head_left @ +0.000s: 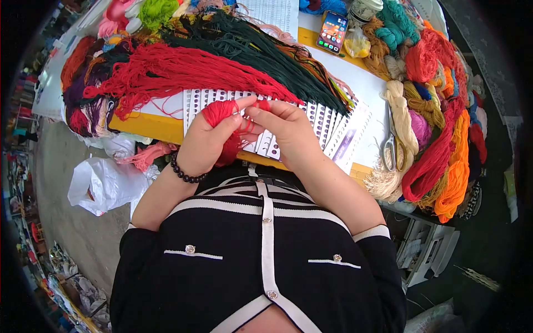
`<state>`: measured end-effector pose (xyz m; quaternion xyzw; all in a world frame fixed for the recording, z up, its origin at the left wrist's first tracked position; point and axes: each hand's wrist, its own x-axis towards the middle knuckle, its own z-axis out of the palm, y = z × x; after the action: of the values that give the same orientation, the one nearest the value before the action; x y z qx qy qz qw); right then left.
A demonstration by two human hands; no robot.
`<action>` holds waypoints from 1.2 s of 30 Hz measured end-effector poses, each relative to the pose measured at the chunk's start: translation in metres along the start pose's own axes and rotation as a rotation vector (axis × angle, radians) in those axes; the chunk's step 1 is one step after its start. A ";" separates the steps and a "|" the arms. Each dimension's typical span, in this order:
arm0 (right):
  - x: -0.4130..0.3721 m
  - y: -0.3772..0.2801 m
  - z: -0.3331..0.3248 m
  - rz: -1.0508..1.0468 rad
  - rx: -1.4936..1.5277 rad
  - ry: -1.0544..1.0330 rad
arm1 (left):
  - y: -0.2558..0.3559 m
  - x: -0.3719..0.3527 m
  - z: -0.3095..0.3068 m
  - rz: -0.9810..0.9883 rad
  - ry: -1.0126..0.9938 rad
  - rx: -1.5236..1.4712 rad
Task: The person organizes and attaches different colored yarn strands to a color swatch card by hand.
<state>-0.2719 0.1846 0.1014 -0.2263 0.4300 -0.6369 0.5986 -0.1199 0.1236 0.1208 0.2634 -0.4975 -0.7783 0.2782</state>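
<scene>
My left hand (204, 136) is closed around a bundle of red yarn (219, 112), with part of it hanging below the palm. Close beside it, my right hand (284, 125) pinches strands of the same red yarn between thumb and fingers. The fingertips of both hands nearly meet in front of my body. Just beyond them a long red skein (189, 69) lies across the table. Punched cards (205, 99) with rows of holes lie under the skein and partly behind my hands.
Dark green skeins (250, 50) lie behind the red one. Scissors (390, 145) rest on cream yarn (406, 114) at right, near orange yarn (456, 166). A phone (332, 32) lies at the back. A white plastic bag (105, 180) is below the table's left side.
</scene>
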 end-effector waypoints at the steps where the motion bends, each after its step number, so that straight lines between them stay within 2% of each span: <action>1: -0.001 -0.003 0.003 0.026 -0.025 -0.040 | -0.002 0.001 0.000 0.001 -0.038 0.067; 4: -0.004 -0.008 0.009 0.069 -0.063 -0.067 | -0.005 0.001 0.001 0.020 -0.033 0.206; 8: -0.004 -0.005 0.007 0.074 -0.060 -0.075 | -0.002 0.000 0.005 0.016 -0.060 0.221; 12: -0.004 -0.006 0.003 0.079 0.058 -0.166 | 0.001 -0.001 0.002 -0.017 -0.052 0.021; 14: -0.002 -0.007 0.003 -0.002 0.221 0.031 | 0.001 0.000 -0.003 -0.006 -0.016 -0.088; 15: 0.003 -0.008 -0.007 0.027 0.337 -0.083 | 0.003 0.002 -0.011 0.023 -0.025 -0.068; 18: 0.006 -0.007 -0.015 0.037 0.384 -0.158 | 0.005 0.002 -0.012 -0.002 0.001 -0.109; 19: 0.003 -0.007 -0.009 0.036 0.385 -0.157 | 0.003 0.002 -0.013 -0.028 -0.117 -0.154; 20: -0.001 -0.008 0.001 0.049 0.194 -0.123 | 0.001 0.002 -0.013 -0.054 -0.237 -0.201; 21: -0.004 -0.008 0.008 0.062 0.003 -0.087 | 0.000 0.001 0.000 -0.058 -0.062 -0.215; 24: -0.004 -0.005 0.009 0.108 -0.010 -0.157 | -0.003 0.004 -0.001 -0.089 -0.138 -0.084; 27: -0.003 -0.005 0.008 0.150 -0.032 -0.119 | -0.005 0.004 0.000 -0.087 -0.135 0.019; 29: -0.004 -0.006 0.006 0.169 -0.033 -0.099 | -0.005 0.003 0.001 -0.092 -0.114 0.000; 31: -0.004 -0.006 0.005 0.124 0.117 -0.192 | -0.003 0.002 0.001 -0.096 -0.094 -0.019; 33: -0.005 -0.004 0.004 0.109 0.114 -0.185 | 0.001 0.001 -0.001 -0.160 -0.143 -0.221; 36: -0.005 -0.004 0.002 0.112 0.096 -0.165 | -0.001 0.001 -0.002 -0.141 -0.097 -0.106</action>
<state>-0.2716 0.1885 0.1073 -0.2245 0.3601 -0.6016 0.6768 -0.1195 0.1227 0.1190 0.2445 -0.4487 -0.8330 0.2120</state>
